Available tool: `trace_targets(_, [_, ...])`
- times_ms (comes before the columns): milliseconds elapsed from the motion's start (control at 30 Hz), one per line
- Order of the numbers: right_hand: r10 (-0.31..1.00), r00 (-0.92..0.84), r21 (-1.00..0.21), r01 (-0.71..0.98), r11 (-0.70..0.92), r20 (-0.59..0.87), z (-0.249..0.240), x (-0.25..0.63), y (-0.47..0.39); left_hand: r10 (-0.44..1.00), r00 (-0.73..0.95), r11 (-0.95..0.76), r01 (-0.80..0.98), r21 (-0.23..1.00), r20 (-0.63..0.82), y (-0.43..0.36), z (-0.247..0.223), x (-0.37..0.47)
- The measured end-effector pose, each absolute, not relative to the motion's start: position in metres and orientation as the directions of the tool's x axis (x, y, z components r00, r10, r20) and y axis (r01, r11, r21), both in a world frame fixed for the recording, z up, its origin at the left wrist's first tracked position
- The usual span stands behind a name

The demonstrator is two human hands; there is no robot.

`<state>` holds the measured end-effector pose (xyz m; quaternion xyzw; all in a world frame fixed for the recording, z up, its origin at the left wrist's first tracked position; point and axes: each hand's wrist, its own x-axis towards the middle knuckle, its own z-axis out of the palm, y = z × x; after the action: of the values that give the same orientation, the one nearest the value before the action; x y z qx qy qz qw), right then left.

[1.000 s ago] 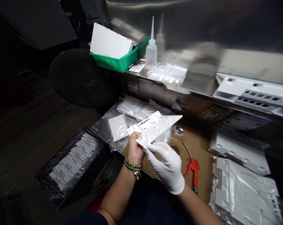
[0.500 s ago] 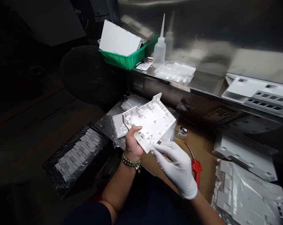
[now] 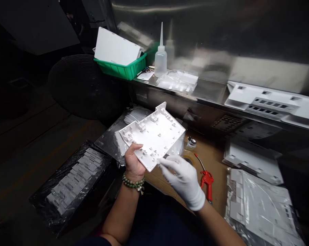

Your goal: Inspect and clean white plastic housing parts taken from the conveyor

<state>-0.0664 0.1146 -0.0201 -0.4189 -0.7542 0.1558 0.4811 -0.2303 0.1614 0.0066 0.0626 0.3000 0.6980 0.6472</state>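
My bare left hand (image 3: 134,162) grips a white moulded plastic panel (image 3: 161,136) by its near left edge, thumb over the inner face. The panel is tilted up, showing clips, small posts and a stepped upper edge. My right hand (image 3: 181,179), in a white glove, is at the panel's near right edge, its thumb and fingertips pinched together there. Whether a small tool or only the panel's edge lies between those fingertips is hidden. A red air blow gun (image 3: 207,181) lies on the brown work surface (image 3: 218,159), right of the glove.
On the metal shelf (image 3: 211,90) stand a green bin (image 3: 121,71) with white panels, a squeeze bottle (image 3: 161,61) and bagged parts (image 3: 178,81). A small dispenser bottle (image 3: 190,143) is beyond the glove. Bagged panels (image 3: 262,201) lie right; a black-lined box (image 3: 75,181) holds parts left.
The view has shifted, so the scene sits further left. My left hand still holds the panel, and my gloved fingertips stay at its near right edge.
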Motion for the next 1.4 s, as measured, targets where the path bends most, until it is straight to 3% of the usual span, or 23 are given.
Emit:
trace_targets(133, [0.779, 0.155, -0.682, 0.604, 0.412, 0.608, -0.018, -0.015, 0.143, 0.931, -0.208, -0.027, -0.859, 0.512, -0.300, 0.159, 0.001, -0.253])
trace_targets(233, [0.740, 0.249, -0.680, 0.639, 0.359, 0.625, -0.012, 0.010, 0.154, 0.939, -0.181, -0.007, -0.861, 0.508, -0.293, 0.155, -0.005, -0.267])
trace_targets(600, [0.782, 0.108, -0.648, 0.635, 0.421, 0.614, -0.030, 0.001, 0.161, 0.984, -0.074, 0.031, -0.822, 0.569, -0.161, 0.147, -0.016, -0.271])
trace_targets(800, [0.783, 0.257, -0.697, 0.656, 0.288, 0.566, -0.035, 0.019, 0.176, 0.984, 0.137, 0.177, -0.842, 0.509, -0.116, 0.140, -0.027, -0.280])
trace_targets(1033, [0.716, 0.234, -0.694, 0.559, 0.455, 0.658, 0.005, -0.009, 0.191, 0.952, 0.233, 0.305, -0.771, 0.559, -0.199, 0.124, -0.034, -0.278])
trace_targets(1267, [0.745, 0.245, -0.711, 0.576, 0.404, 0.621, -0.014, -0.012, 0.196, 0.924, 0.150, 0.348, -0.711, 0.611, -0.351, 0.117, -0.049, -0.277])
trace_targets(1400, [0.776, 0.233, -0.706, 0.616, 0.348, 0.586, -0.033, -0.002, 0.202, 0.940, 0.137, 0.315, -0.704, 0.636, -0.314, 0.116, -0.055, -0.279])
